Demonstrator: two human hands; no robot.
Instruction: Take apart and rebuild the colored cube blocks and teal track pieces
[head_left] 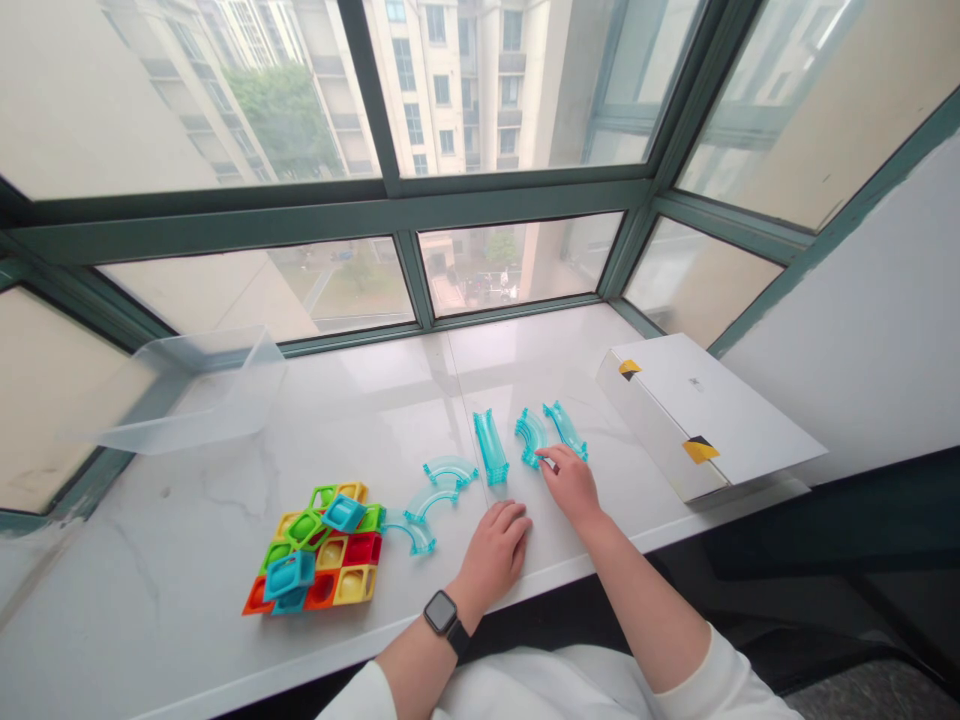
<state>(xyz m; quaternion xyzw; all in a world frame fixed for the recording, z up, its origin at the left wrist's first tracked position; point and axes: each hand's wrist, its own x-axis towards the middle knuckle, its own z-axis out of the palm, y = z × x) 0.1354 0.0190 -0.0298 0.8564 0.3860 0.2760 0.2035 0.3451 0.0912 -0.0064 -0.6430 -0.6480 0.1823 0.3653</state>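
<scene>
My right hand (571,484) pinches the lower end of a clear blue curved track piece (533,432) on the white surface. A clear blue track piece (566,430) lies just beyond that hand's knuckles. My left hand (496,548), below a watch on the wrist, rests on the surface with its fingers loosely laid down and nothing visible in them. Above it lies a straight clear blue track piece (490,448). To the left, curved clear blue pieces (433,498) form a winding line that reaches a stack of colourful square blocks (322,552).
A clear plastic bin (202,385) stands at the back left. At the right sits a white box (709,410) with yellow-and-black tape tabs. Green-framed windows (420,260) close off the back of the white marbled sill (225,480), whose front edge runs near my body.
</scene>
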